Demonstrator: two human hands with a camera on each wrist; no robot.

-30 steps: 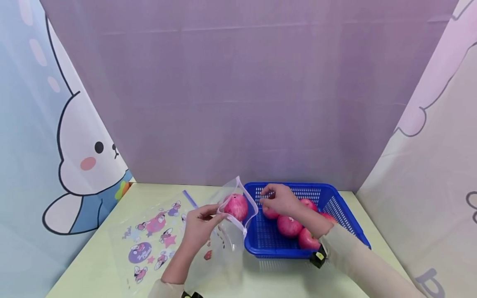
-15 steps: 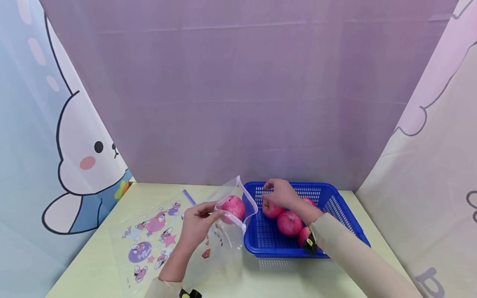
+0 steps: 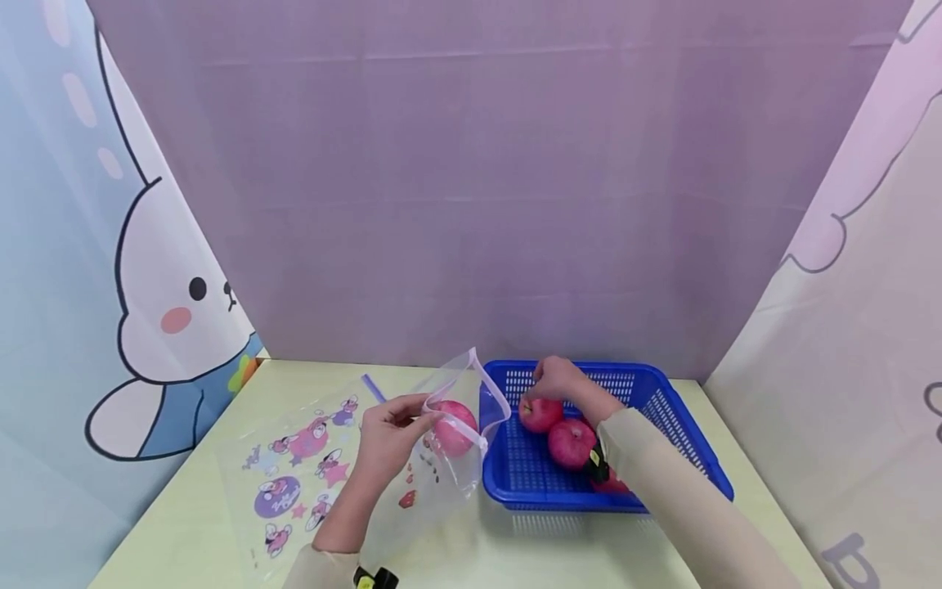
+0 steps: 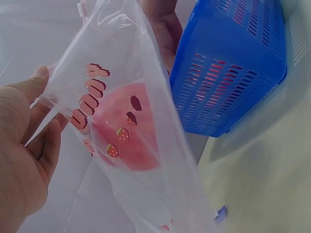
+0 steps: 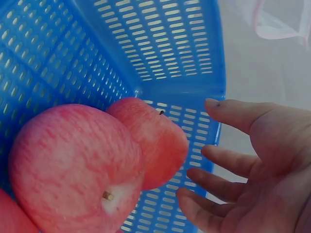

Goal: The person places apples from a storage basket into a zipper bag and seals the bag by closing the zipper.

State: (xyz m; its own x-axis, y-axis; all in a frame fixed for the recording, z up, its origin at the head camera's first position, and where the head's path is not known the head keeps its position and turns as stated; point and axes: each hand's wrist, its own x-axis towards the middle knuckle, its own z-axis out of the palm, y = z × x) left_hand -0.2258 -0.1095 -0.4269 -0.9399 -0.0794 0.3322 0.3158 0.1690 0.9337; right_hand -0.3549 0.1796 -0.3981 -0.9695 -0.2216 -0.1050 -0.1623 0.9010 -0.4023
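While the left hand point(image 3: 393, 432) pinches the rim of the clear bag point(image 3: 434, 499), one apple point(image 3: 454, 439) sits inside, seen through the film. Bag mouth gapes toward the blue basket point(image 3: 515, 498). Right hand point(image 3: 562, 379) is at the basket's far-left corner, fingers spread, right beside the nearest red apple point(image 3: 541, 415); can't tell if they touch. Another fruit point(image 3: 570, 446) lies against that one, with more partly hidden under the sleeve point(image 3: 662, 474). Printed plastic point(image 3: 298, 470) lies flat on the worktop point(image 3: 172, 511), left of the bag.
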